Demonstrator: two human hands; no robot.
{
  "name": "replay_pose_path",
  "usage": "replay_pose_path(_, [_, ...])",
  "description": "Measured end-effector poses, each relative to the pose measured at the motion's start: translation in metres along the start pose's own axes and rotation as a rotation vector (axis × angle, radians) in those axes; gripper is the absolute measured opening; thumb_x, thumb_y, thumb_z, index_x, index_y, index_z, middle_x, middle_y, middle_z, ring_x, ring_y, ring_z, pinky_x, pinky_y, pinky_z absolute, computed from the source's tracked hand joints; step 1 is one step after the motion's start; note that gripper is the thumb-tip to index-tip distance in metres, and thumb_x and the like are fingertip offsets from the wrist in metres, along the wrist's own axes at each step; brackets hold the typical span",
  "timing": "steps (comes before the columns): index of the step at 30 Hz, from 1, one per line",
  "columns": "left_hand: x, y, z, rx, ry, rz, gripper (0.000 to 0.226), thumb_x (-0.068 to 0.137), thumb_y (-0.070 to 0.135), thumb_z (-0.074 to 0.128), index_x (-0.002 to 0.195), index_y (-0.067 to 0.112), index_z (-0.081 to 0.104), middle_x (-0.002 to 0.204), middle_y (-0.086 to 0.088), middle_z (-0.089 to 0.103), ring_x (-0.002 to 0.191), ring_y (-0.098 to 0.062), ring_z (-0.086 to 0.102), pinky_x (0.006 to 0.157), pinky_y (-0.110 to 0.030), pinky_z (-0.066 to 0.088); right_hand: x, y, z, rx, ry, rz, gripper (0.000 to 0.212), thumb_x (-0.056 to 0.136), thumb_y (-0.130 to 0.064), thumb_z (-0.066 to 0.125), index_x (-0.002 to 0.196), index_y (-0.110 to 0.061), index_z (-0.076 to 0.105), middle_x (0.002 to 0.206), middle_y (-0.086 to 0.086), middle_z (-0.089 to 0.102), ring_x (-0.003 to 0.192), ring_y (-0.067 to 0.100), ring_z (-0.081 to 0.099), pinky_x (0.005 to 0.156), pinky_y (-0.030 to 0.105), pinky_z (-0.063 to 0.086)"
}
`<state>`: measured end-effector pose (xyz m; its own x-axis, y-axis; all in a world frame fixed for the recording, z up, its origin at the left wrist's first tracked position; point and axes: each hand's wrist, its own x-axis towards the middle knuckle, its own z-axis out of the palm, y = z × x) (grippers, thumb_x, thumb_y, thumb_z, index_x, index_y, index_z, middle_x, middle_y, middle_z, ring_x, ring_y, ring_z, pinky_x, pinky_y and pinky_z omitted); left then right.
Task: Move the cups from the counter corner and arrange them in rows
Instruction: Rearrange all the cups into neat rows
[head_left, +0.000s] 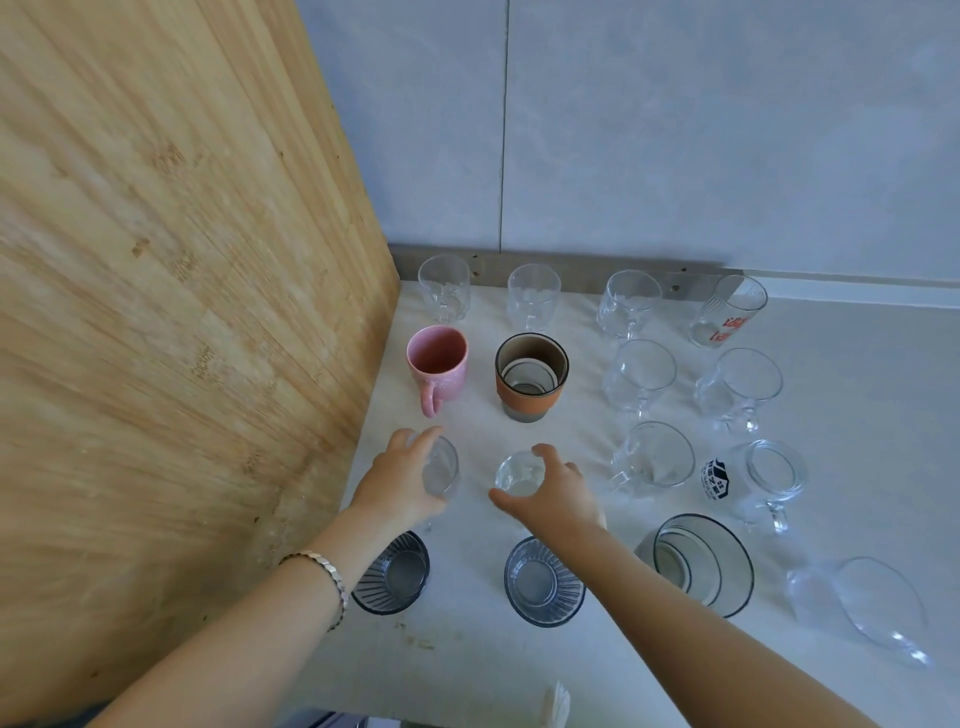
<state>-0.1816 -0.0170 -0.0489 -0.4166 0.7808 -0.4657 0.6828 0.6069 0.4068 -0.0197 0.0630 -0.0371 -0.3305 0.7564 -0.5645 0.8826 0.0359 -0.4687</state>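
Note:
Cups stand in rows on the pale counter (841, 395). My left hand (400, 483) wraps a small clear glass (442, 467) in the third row, at the left. My right hand (556, 493) grips a second small clear glass (517, 474) just right of it. Behind them stand a pink mug (439, 364) and a brown-sleeved cup (531, 375). Clear stemmed glasses (534, 292) line the back row. Two ribbed grey glass bowls (543, 581) sit in the front row under my forearms.
A wooden panel (182, 312) walls off the left side. Glass mugs (652, 460) fill the right columns, one with a dark logo (763, 480). A smoky glass (704, 564) and a clear glass (862, 605) lie at the front right. A grey tiled wall rises behind.

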Motion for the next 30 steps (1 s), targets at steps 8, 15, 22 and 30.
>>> replay_pose_path(8, [-0.003,-0.002,-0.001,-0.013,0.045,-0.026,0.083,0.075,0.024,0.069,0.144,0.031,0.024,0.143,-0.005,0.027,0.122,-0.027,0.048,0.092,-0.034,0.049,0.0,-0.004,0.014,0.254,0.081,0.059,0.076,0.079,-0.051,0.066,0.138,-0.021,0.03,0.131,0.011,0.047,0.111,0.031,0.057,0.088,0.037,0.05])
replay_pose_path(15, [-0.003,-0.002,-0.002,-0.034,0.041,-0.012,0.084,0.073,0.022,0.07,0.144,0.03,0.026,0.143,-0.006,0.028,0.122,-0.028,0.048,0.093,-0.034,0.049,0.003,-0.005,0.014,0.336,0.06,0.134,0.077,0.08,-0.051,0.065,0.135,-0.011,0.029,0.133,0.017,0.044,0.113,0.035,0.055,0.091,0.04,0.049])
replay_pose_path(22, [-0.007,0.005,-0.003,-0.018,-0.016,-0.066,0.088,0.076,0.024,0.068,0.146,0.031,0.016,0.15,-0.007,0.017,0.132,-0.03,0.035,0.103,-0.037,0.043,0.0,-0.006,0.0,0.313,-0.036,0.134,0.081,0.084,-0.052,0.06,0.14,-0.007,0.023,0.141,0.019,0.035,0.124,0.035,0.047,0.1,0.041,0.042])
replay_pose_path(30, [-0.015,0.085,0.005,0.194,0.29,0.134,0.062,0.086,0.036,0.053,0.14,0.016,0.031,0.149,-0.009,0.024,0.142,-0.029,0.019,0.114,-0.044,0.013,-0.023,0.057,-0.091,0.183,0.182,-0.033,0.043,0.088,-0.032,0.058,0.129,-0.018,0.053,0.138,0.006,0.043,0.109,0.02,0.054,0.087,0.023,0.037])
